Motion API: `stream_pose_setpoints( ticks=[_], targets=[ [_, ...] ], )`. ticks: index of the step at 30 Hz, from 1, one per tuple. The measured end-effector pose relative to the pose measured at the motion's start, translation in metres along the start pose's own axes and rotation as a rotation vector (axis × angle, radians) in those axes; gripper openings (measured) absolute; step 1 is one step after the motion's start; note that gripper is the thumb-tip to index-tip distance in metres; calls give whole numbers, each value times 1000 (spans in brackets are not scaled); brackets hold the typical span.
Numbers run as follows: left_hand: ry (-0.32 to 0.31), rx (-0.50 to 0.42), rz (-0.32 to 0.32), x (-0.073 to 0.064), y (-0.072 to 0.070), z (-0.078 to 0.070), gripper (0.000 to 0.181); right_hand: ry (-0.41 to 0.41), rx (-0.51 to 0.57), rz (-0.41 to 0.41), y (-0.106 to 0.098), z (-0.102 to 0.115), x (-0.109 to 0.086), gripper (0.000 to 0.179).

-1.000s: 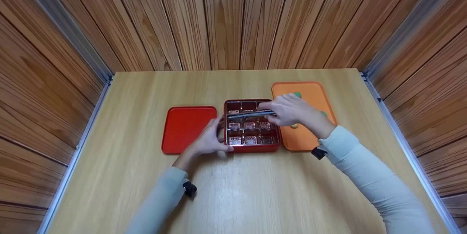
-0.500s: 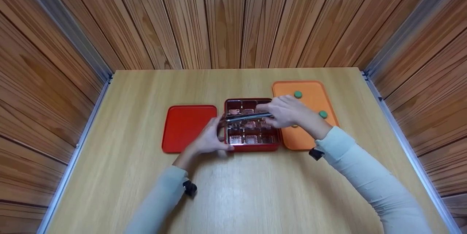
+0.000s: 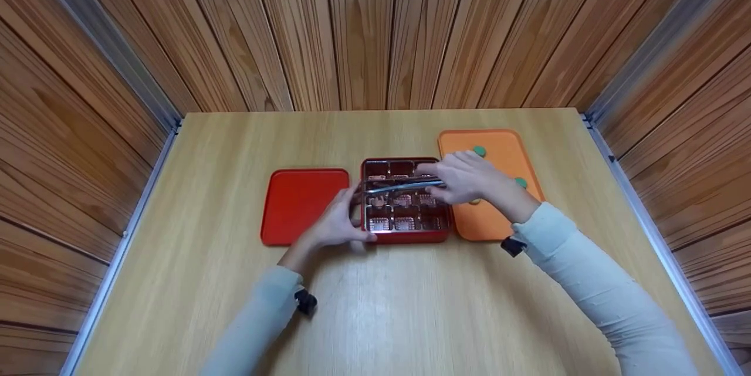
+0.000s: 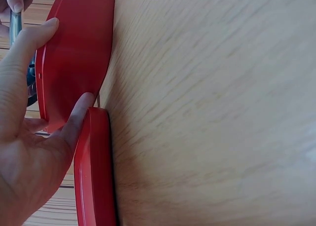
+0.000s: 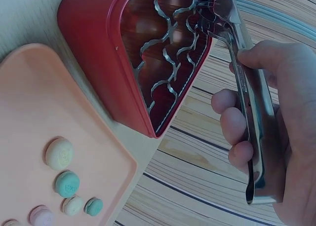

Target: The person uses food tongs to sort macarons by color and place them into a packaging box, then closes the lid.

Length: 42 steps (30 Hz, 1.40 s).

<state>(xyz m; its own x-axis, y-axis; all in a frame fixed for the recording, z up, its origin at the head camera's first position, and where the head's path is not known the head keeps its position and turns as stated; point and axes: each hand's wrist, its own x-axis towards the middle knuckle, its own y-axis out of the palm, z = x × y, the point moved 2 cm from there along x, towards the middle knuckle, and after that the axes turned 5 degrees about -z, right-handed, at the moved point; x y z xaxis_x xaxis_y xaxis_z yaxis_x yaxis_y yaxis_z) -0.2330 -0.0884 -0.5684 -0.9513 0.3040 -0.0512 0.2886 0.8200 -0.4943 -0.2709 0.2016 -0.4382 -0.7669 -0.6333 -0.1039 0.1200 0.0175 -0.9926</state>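
My right hand (image 3: 463, 179) grips metal tongs (image 5: 254, 112), its fingers wrapped around them and the thumb laid along one arm. The tongs reach leftward across a red box (image 3: 410, 238), with their toothed tips (image 5: 203, 14) inside it near the left wall. What lies between those tips is hidden. A dark plastic insert (image 3: 405, 223) splits the box into several small compartments. My left hand (image 3: 335, 226) braces the box's near left corner, fingers along its left side and thumb against the front wall. In the left wrist view that thumb (image 4: 47, 28) lies fairly straight on the red wall.
A shallow red lid (image 3: 302, 212) lies just left of the box, partly under my left hand. On the right, an orange tray (image 3: 493, 226) holds several macarons, among them a green one (image 5: 67, 183) and a cream one (image 5: 59, 153). Wooden walls surround the table.
My right hand shifted slightly left with the tongs, then back right. The tongs now slant a little more, their tips lower in the head view. The left hand and box stay put.
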Motion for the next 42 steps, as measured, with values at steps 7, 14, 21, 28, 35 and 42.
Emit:
stream_pose_setpoints(
  ticks=[7,14,21,28,35,42],
  targets=[
    [0,-21,2,0,1,0,134,29,5,3,-6,-11,-12,47],
    [-20,-20,11,1,0,0,134,26,-19,-48,-15,-30,-29,46],
    [-23,-32,8,0,0,0,130,9,23,-94,-17,-50,-51,41],
    [-33,-28,8,-1,1,2,132,68,62,-65,-17,-63,-72,41],
    [-35,-22,9,-1,0,1,132,100,77,-43,-17,-79,-89,42],
    [-32,-24,7,0,1,0,133,120,133,-40,-19,-96,-109,43]
  ],
)
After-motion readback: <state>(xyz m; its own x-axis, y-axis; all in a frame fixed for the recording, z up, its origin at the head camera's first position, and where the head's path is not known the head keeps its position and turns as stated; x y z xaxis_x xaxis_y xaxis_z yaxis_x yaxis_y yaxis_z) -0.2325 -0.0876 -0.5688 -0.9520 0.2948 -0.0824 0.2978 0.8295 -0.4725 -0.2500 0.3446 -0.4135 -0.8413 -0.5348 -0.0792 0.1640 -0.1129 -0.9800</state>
